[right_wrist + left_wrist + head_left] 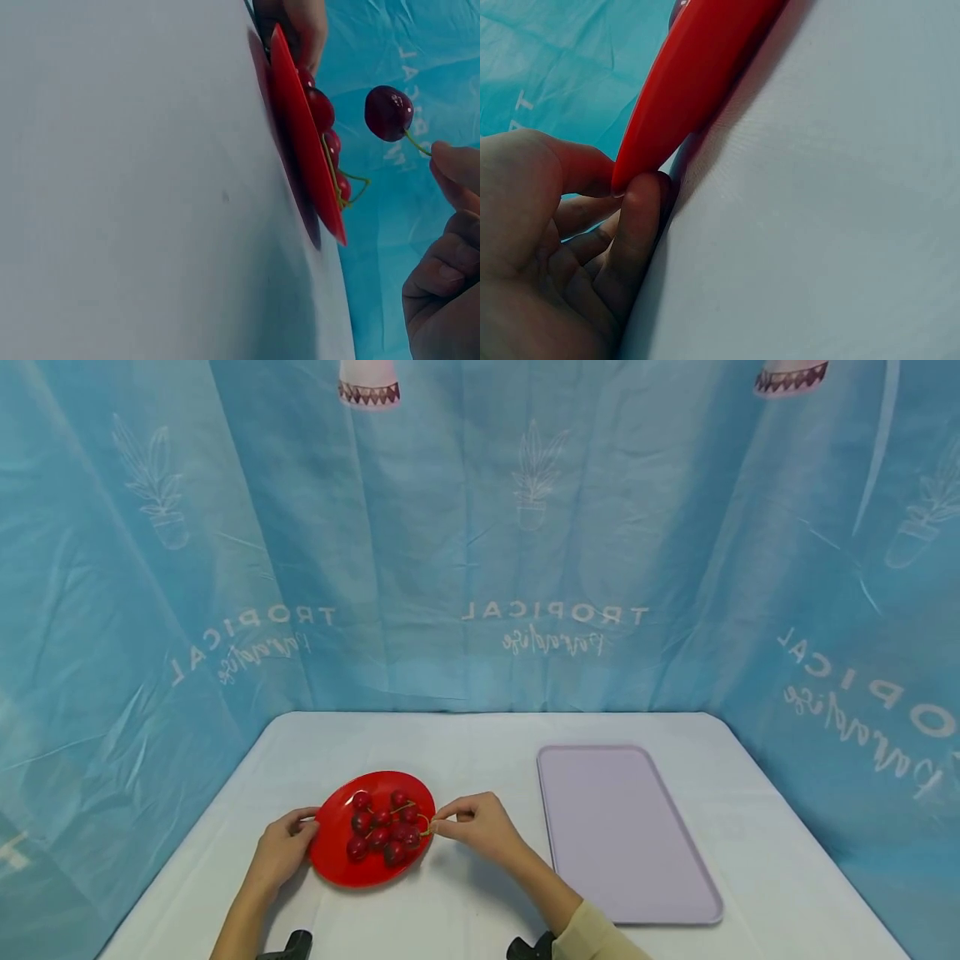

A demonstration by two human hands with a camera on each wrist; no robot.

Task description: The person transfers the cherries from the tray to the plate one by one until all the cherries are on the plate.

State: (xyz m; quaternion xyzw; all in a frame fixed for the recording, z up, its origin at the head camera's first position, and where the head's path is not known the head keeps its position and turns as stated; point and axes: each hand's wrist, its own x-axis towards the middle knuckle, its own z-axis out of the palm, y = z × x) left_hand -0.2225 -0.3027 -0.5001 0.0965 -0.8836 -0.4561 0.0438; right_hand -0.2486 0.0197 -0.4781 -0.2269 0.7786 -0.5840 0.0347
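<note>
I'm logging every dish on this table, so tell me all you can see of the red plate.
The red plate is a round, shallow, glossy dish that looks like plastic. It lies flat on the white table, left of the lilac tray. It holds a cluster of dark red cherries with green stems. The left hand pinches its left rim between thumb and fingers. The right hand is at its right edge, pinching one cherry's stem; that cherry hangs clear above the plate.

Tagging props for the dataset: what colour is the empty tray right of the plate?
Pale lilac, plain; the tray shows best in the head view.
</note>
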